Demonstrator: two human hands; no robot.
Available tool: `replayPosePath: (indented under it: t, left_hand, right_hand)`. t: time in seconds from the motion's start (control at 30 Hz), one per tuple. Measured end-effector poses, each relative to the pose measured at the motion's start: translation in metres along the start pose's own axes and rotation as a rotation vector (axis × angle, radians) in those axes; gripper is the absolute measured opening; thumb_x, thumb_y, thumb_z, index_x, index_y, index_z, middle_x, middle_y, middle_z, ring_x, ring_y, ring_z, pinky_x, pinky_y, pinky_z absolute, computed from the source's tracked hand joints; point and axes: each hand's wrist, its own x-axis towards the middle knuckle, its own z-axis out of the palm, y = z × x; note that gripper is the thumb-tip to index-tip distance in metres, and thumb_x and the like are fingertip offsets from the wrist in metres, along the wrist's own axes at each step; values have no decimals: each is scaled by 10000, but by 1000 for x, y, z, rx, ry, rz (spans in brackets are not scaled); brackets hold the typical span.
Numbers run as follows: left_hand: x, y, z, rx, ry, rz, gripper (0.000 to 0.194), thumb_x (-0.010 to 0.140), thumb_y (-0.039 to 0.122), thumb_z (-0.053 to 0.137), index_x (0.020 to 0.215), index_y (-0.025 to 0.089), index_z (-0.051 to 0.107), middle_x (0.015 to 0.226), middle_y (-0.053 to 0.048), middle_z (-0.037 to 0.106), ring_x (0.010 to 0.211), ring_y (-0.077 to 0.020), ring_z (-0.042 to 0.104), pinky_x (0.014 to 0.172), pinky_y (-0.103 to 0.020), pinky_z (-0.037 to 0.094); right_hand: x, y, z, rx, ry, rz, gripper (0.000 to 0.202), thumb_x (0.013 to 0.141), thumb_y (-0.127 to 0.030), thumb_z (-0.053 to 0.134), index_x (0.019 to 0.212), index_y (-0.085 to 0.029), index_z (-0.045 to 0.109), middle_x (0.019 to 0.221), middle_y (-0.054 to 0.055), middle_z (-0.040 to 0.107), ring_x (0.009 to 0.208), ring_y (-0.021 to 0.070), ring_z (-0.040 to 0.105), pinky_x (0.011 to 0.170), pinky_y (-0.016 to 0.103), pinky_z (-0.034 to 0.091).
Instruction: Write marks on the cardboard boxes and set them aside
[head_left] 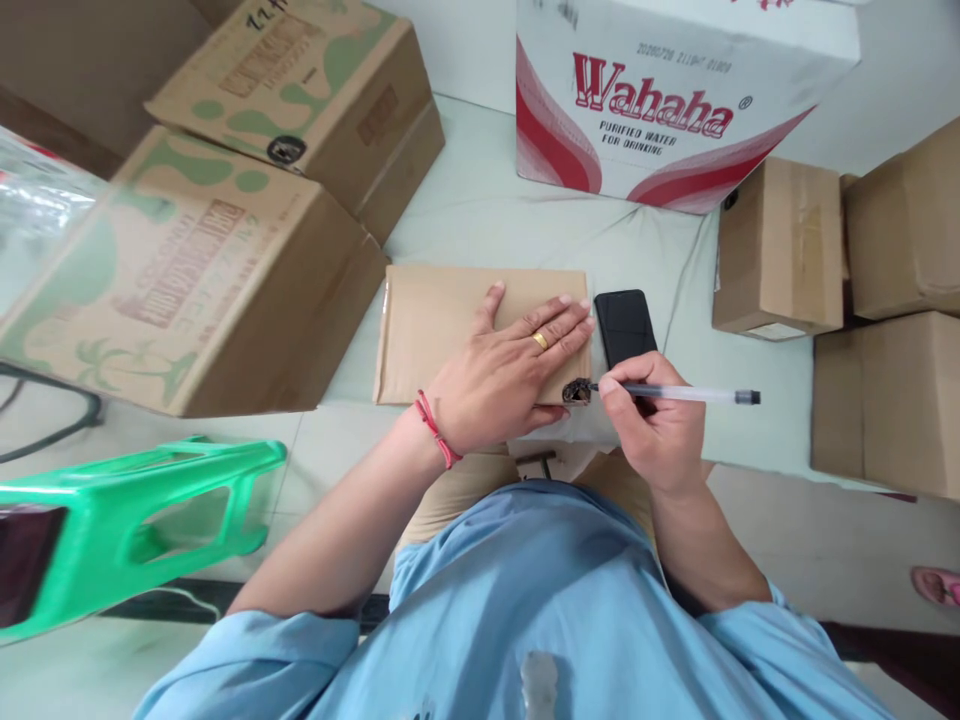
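Observation:
A flat brown cardboard piece (431, 330) lies on the pale cloth in front of me. My left hand (510, 370) rests on it, palm down with fingers spread, a gold ring on one finger and a red string round the wrist. At the cardboard's lower right corner is a dark scribbled patch (577, 390). My right hand (656, 420) pinches a clear pen (694, 394), its tip at the right edge of that patch and its dark end pointing right. A black phone (626, 325) lies just beyond my right hand.
Green-printed cartons (277, 280) stand at the left, a white Wahaha box (667, 110) at the back, and several brown boxes (799, 245) at the right. A green plastic stool (150, 510) is at the lower left. Part of a person's face shows at the far right edge.

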Motion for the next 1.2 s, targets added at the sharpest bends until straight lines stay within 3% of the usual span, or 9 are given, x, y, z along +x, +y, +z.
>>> replayPosePath:
  t: [0.47,0.6,0.83,1.2]
  left_hand:
    - [0,-2,2,-28,8,4,848,1001,403,693,1739,159,353,1806,-162,341,1663,-401,393,1348,-806,59]
    - [0,-2,2,-29,30,18,843,1002,405,690,1736,156,360,1797,-166,365,1656,-402,407,1354,-795,60]
    - [-1,-3,2,-33,38,22,833,1014,415,669,1746,181,347,1798,-164,371,1659,-392,404,1363,-770,50]
    - [0,-3,2,-19,43,26,855,1011,423,683,1759,213,326,1803,-165,367,1656,-404,404,1360,-765,63]
  right_hand:
    - [3,1,-9,-43,-16,21,120,974,-236,700,855,-226,700,694,-45,611,567,100,483,534,240,402]
    - [0,3,-12,-33,1,63,143,949,-203,703,811,-224,674,635,-62,560,519,89,442,496,237,355]
    - [-5,5,-13,-6,9,76,137,1003,-319,721,901,-229,712,668,-47,604,534,102,477,502,251,380]
    - [-6,1,-12,-23,2,74,131,992,-307,717,887,-229,708,667,-41,604,528,105,477,498,256,387]
